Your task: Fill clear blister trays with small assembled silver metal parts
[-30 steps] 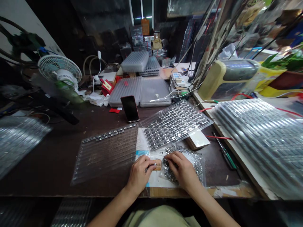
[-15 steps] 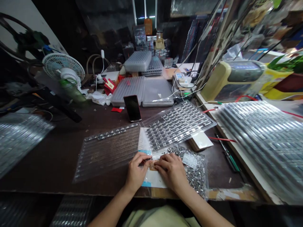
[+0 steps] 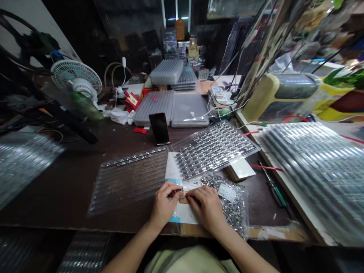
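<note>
My left hand [image 3: 165, 204] is closed, thumb and fingers pinching a small dark piece that the fingertips mostly cover. Close beside it, my right hand [image 3: 207, 204] is closed too, its fingertips pressed together over a small tan block [image 3: 184, 198]; what they hold is hidden. Both hands are above a white sheet [image 3: 187, 214] with blue patches. At the right hand's outer side lies a clear bag of small shiny metal parts [image 3: 234, 210]. Beyond the hands, a clear tray [image 3: 216, 149] carries rows of metal parts. Left of them, another clear ribbed tray [image 3: 127, 185] has parts along its far edge.
A phone [image 3: 159, 129] stands upright behind the trays. On the right lie a green-handled screwdriver [image 3: 277, 193] and stacked clear trays [image 3: 315, 170] on a raised ledge. A white box [image 3: 241, 168] sits under the filled tray's corner. A fan [image 3: 76, 79] stands back left.
The right fingers have shifted slightly at the tan block. A small dark piece now shows on the white sheet beyond the hands. The left hand keeps its pinch.
</note>
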Action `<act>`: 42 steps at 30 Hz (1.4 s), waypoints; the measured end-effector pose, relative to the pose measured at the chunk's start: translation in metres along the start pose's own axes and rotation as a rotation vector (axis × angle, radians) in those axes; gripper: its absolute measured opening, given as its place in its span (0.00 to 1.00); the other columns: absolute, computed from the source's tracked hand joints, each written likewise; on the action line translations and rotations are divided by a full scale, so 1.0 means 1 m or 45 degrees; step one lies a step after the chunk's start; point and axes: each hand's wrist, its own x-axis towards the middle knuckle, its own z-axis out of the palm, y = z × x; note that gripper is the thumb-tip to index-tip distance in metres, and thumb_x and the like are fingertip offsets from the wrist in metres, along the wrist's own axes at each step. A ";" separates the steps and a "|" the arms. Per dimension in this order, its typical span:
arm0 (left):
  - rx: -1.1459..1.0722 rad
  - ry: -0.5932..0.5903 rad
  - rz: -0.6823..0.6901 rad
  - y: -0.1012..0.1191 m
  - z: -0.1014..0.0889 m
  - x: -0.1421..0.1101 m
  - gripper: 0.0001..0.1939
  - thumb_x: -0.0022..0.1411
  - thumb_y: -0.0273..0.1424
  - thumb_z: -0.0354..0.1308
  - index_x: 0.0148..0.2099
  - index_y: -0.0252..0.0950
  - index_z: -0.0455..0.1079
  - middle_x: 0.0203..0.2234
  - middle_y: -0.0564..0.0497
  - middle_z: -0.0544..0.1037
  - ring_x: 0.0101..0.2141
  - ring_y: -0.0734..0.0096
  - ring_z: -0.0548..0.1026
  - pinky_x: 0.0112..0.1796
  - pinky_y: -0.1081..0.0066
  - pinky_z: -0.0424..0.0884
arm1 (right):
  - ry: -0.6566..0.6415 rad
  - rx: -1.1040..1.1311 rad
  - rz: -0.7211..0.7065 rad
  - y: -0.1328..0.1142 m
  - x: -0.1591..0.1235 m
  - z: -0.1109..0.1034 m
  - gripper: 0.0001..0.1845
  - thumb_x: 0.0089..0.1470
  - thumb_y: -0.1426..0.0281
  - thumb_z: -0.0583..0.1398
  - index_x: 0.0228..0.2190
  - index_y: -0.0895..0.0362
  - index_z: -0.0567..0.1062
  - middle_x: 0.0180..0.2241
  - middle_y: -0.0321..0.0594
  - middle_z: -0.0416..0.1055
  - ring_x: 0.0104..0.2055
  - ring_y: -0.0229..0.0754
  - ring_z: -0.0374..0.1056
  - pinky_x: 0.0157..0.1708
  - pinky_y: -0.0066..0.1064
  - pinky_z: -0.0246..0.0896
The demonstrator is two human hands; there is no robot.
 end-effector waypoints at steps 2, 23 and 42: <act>0.003 -0.004 -0.001 0.000 0.000 0.000 0.06 0.60 0.28 0.56 0.37 0.36 0.75 0.32 0.49 0.75 0.33 0.70 0.74 0.34 0.74 0.70 | 0.004 -0.026 -0.002 0.000 0.000 0.000 0.06 0.57 0.68 0.58 0.32 0.51 0.76 0.32 0.36 0.73 0.36 0.41 0.61 0.36 0.34 0.47; -0.032 -0.075 -0.031 0.008 -0.001 0.015 0.06 0.59 0.29 0.57 0.37 0.36 0.76 0.32 0.49 0.76 0.33 0.70 0.74 0.32 0.73 0.69 | 0.031 -0.539 -0.198 0.031 -0.009 -0.028 0.10 0.55 0.70 0.60 0.41 0.51 0.74 0.44 0.39 0.72 0.43 0.45 0.61 0.41 0.37 0.50; 0.213 -0.259 0.192 0.009 0.023 0.004 0.07 0.56 0.25 0.62 0.38 0.41 0.76 0.30 0.51 0.77 0.34 0.68 0.73 0.37 0.69 0.70 | 0.198 -0.154 -0.040 0.039 -0.013 -0.019 0.08 0.55 0.74 0.54 0.32 0.57 0.74 0.32 0.41 0.69 0.35 0.41 0.64 0.37 0.33 0.59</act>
